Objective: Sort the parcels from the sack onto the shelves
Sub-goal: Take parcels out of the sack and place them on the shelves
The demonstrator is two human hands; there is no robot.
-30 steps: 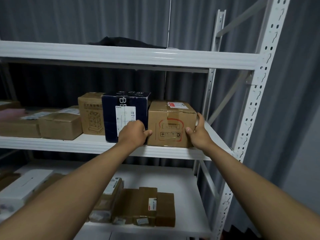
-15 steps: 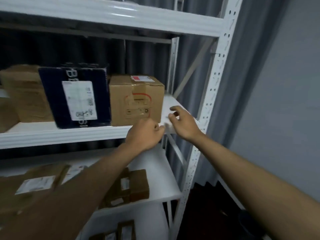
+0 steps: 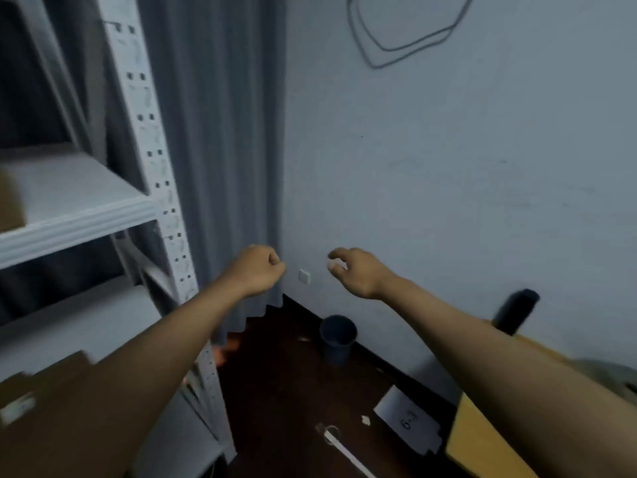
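A brown parcel (image 3: pixel 10 205) on the shelf (image 3: pixel 79 215) is blurred and cut off at the left edge.

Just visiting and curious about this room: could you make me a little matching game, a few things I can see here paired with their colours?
Things:
1. bucket
2. curtain
3. shelf rack
4. table

Colours:
A. white
B. yellow
C. dark blue-grey, on the floor
D. grey, hanging in folds

Pairs: 1-C, 2-D, 3-A, 4-B
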